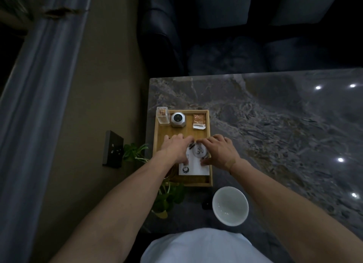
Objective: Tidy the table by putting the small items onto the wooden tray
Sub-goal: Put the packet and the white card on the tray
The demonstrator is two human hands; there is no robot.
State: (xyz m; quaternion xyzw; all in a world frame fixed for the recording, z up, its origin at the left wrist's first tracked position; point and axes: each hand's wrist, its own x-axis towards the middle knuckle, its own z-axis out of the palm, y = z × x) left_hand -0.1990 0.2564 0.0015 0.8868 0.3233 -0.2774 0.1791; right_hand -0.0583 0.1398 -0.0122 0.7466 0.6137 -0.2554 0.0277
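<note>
Tray: we see the wooden tray (208,144) lying on the dark marbled counter (275,125), close to the counter's left edge.
Far end of tray: 3 items stand in a row here. A clear box of toothpicks (162,115) sits at the far left corner, a silver hexagonal container (178,120) just beside it, and a small orange packet (199,121) to the right.
Near end of tray: a white card (193,167) with a dark round logo lies flat, and a round clear item (199,151) with small dark marks rests on it. A short dark stick-like piece (191,145) lies at its far left edge; we cannot tell what it is.
Left hand (177,147): it lies palm down over the tray with the fingers stretched forward and spread, covering the left part of the card. We see nothing gripped in it.
Right hand (220,151): it curves around the right side of the round clear item, fingers on the far side and thumb on the near side. We cannot tell whether it truly grips the item or only touches it. A tan plaster sits at the wrist.
Bowl: a white bowl (230,207) stands on the counter just near of the tray, off it.
Plant: a green leafy plant (169,196) shows under our left forearm, at the counter's left edge.
</note>
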